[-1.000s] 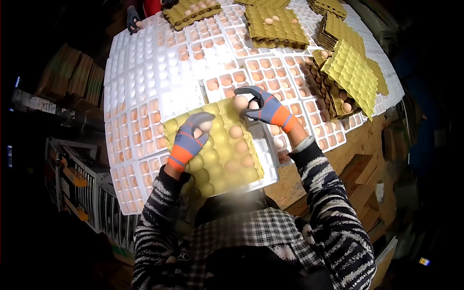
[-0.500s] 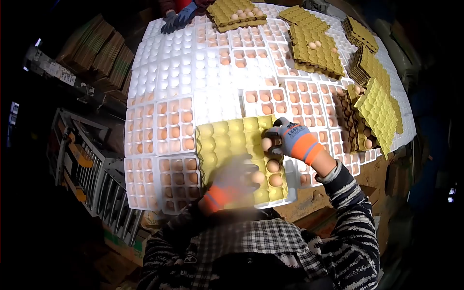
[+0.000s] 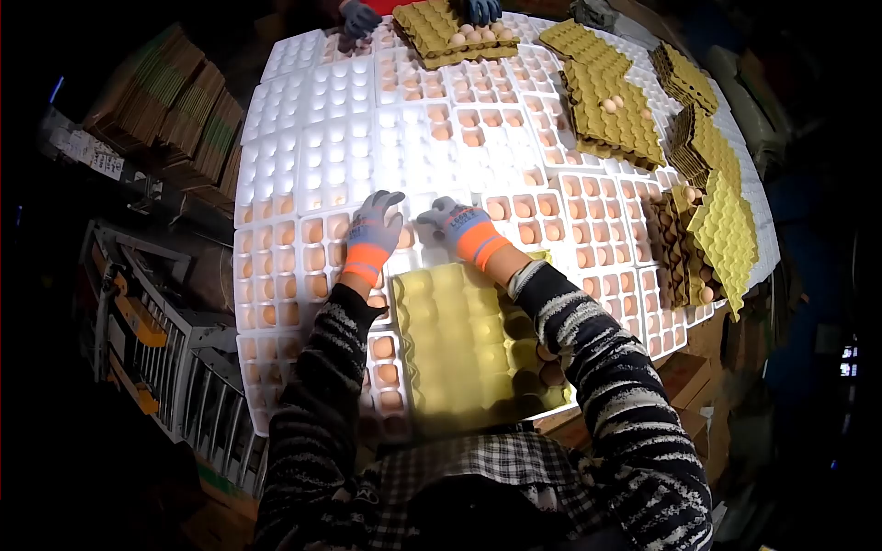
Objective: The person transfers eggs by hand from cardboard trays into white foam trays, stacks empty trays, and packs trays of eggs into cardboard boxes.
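Both gloved hands are stretched forward over the white egg trays. My left hand (image 3: 372,234), in a grey glove with an orange cuff, has its fingers apart above a white tray; an egg (image 3: 404,237) sits beside its thumb. To its right, my right hand (image 3: 462,228) reaches over the neighbouring white cells, fingers spread and pointing left, with no egg visible in them. Below the hands lies a yellow egg tray (image 3: 450,321), with a few shaded eggs (image 3: 551,374) along its right side, partly hidden by my right sleeve.
White trays with brown eggs (image 3: 266,266) cover much of the table. Stacked yellow trays (image 3: 611,115) and a tilted yellow tray (image 3: 726,243) stand right. Across the table are a co-worker's gloved hands (image 3: 360,18). A roller conveyor (image 3: 197,367) and flattened cardboard (image 3: 175,101) are left.
Both my hands have moved forward from the yellow tray to the white trays. The egg in my right fingers no longer shows. The co-worker's hands have moved apart, one to the yellow stack.
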`<state>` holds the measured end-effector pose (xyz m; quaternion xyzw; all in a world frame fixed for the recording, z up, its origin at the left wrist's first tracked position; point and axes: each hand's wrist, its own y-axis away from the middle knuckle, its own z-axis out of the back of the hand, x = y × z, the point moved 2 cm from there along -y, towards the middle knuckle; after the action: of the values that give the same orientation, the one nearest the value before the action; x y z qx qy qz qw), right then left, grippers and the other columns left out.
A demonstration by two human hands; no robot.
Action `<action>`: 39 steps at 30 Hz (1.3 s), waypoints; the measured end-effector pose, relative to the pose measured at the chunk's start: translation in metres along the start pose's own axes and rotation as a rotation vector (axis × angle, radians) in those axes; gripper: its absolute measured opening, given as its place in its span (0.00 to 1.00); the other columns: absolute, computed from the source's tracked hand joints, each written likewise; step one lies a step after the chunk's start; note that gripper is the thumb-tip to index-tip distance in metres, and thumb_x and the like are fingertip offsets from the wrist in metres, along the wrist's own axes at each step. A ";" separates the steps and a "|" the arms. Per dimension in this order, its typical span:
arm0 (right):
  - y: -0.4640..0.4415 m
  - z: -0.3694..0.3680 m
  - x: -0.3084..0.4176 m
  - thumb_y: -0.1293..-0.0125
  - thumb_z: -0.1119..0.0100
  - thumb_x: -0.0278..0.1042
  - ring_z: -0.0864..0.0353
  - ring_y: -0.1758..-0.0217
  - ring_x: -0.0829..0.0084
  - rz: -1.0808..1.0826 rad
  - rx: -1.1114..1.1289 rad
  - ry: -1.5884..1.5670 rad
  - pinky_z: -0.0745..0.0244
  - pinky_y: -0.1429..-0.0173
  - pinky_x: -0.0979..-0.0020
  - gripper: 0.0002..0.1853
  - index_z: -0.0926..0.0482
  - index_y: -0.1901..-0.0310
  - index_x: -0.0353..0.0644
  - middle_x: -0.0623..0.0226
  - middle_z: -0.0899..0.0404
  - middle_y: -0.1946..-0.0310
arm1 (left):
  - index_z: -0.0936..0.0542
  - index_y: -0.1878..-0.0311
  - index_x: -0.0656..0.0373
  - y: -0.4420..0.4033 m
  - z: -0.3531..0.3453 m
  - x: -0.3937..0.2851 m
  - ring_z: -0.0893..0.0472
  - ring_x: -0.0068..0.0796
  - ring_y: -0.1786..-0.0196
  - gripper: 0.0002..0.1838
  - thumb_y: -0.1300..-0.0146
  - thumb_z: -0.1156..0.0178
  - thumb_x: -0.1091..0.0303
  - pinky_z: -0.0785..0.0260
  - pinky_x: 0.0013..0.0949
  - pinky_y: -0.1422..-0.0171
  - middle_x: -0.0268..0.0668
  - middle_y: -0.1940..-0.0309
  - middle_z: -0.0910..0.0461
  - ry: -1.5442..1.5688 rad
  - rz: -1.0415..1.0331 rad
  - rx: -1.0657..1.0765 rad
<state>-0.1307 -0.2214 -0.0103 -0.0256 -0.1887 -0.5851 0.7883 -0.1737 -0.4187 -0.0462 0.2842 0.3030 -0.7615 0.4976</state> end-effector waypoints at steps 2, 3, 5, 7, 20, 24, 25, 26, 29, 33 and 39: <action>-0.003 -0.006 0.007 0.32 0.38 0.44 0.19 0.41 0.52 0.017 0.120 0.014 0.23 0.39 0.56 0.21 0.20 0.38 0.62 0.61 0.22 0.43 | 0.21 0.35 0.41 -0.009 -0.009 0.006 0.23 0.48 0.35 0.25 0.38 0.37 0.62 0.28 0.44 0.31 0.44 0.34 0.26 -0.092 0.156 0.157; -0.006 -0.006 0.005 0.32 0.38 0.44 0.19 0.42 0.52 0.004 0.133 0.025 0.23 0.39 0.56 0.21 0.20 0.38 0.60 0.60 0.22 0.45 | 0.22 0.34 0.39 -0.014 -0.011 0.005 0.23 0.47 0.36 0.26 0.38 0.37 0.62 0.28 0.44 0.31 0.43 0.34 0.26 -0.142 0.228 0.228; -0.017 0.011 -0.020 0.29 0.43 0.45 0.18 0.43 0.53 -0.024 -0.163 -0.093 0.22 0.38 0.57 0.21 0.22 0.36 0.63 0.56 0.22 0.43 | 0.23 0.32 0.35 -0.025 -0.020 -0.007 0.24 0.47 0.36 0.26 0.35 0.39 0.59 0.30 0.45 0.30 0.40 0.37 0.27 -0.045 0.153 0.005; -0.021 0.013 -0.029 0.30 0.42 0.43 0.23 0.38 0.52 -0.066 -0.273 -0.072 0.24 0.36 0.56 0.22 0.23 0.35 0.57 0.56 0.23 0.41 | 0.24 0.31 0.35 -0.042 -0.037 -0.011 0.25 0.47 0.34 0.26 0.34 0.40 0.59 0.32 0.46 0.29 0.41 0.36 0.28 0.008 -0.084 -0.056; 0.239 0.092 -0.052 0.36 0.31 0.37 0.14 0.51 0.62 -0.045 -0.077 -0.427 0.19 0.45 0.64 0.21 0.17 0.40 0.56 0.69 0.17 0.47 | 0.22 0.35 0.62 0.111 0.020 -0.132 0.18 0.30 0.41 0.22 0.32 0.38 0.74 0.27 0.33 0.34 0.41 0.43 0.16 0.576 0.061 0.388; 0.299 0.072 -0.033 0.37 0.33 0.45 0.16 0.48 0.60 -0.069 0.111 -0.267 0.21 0.47 0.62 0.22 0.19 0.40 0.58 0.68 0.19 0.47 | 0.16 0.44 0.52 0.183 -0.021 -0.215 0.19 0.43 0.49 0.19 0.37 0.32 0.57 0.29 0.45 0.40 0.39 0.54 0.15 0.132 -0.319 0.551; 0.302 0.063 -0.027 0.36 0.34 0.45 0.17 0.47 0.59 -0.054 0.078 -0.184 0.21 0.47 0.60 0.22 0.19 0.40 0.57 0.68 0.20 0.48 | 0.14 0.48 0.53 0.194 -0.032 -0.228 0.19 0.45 0.53 0.17 0.40 0.30 0.62 0.26 0.45 0.45 0.40 0.55 0.14 0.141 -0.379 0.527; 0.301 0.047 -0.024 0.34 0.36 0.43 0.18 0.46 0.58 -0.042 0.055 -0.069 0.22 0.47 0.59 0.21 0.20 0.40 0.55 0.68 0.21 0.48 | 0.14 0.48 0.53 0.203 -0.044 -0.237 0.18 0.45 0.54 0.16 0.40 0.30 0.63 0.26 0.45 0.46 0.40 0.56 0.14 0.135 -0.419 0.506; 0.313 0.039 -0.039 0.34 0.36 0.41 0.17 0.47 0.58 0.091 -0.099 -0.286 0.21 0.44 0.61 0.19 0.18 0.42 0.52 0.65 0.19 0.47 | 0.13 0.50 0.53 0.217 -0.059 -0.254 0.18 0.44 0.55 0.14 0.41 0.32 0.67 0.26 0.44 0.49 0.38 0.58 0.14 0.115 -0.447 0.429; 0.349 0.059 -0.072 0.38 0.30 0.32 0.15 0.47 0.68 -0.131 -0.170 -1.081 0.20 0.40 0.68 0.23 0.17 0.40 0.48 0.63 0.17 0.46 | 0.15 0.46 0.59 0.219 -0.035 -0.254 0.18 0.46 0.51 0.18 0.41 0.36 0.76 0.26 0.42 0.43 0.42 0.55 0.15 0.124 -0.350 0.210; 0.356 -0.009 -0.037 0.35 0.36 0.49 0.18 0.42 0.57 0.111 -0.077 -0.066 0.19 0.41 0.59 0.19 0.16 0.45 0.55 0.65 0.19 0.44 | 0.22 0.36 0.62 0.239 -0.010 -0.203 0.22 0.43 0.36 0.21 0.33 0.41 0.76 0.30 0.40 0.31 0.46 0.39 0.21 -0.022 -0.061 -0.038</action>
<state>0.1944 -0.0779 0.0338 -0.0855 -0.1902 -0.5464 0.8112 0.1199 -0.3697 0.0539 0.2569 0.3206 -0.7734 0.4829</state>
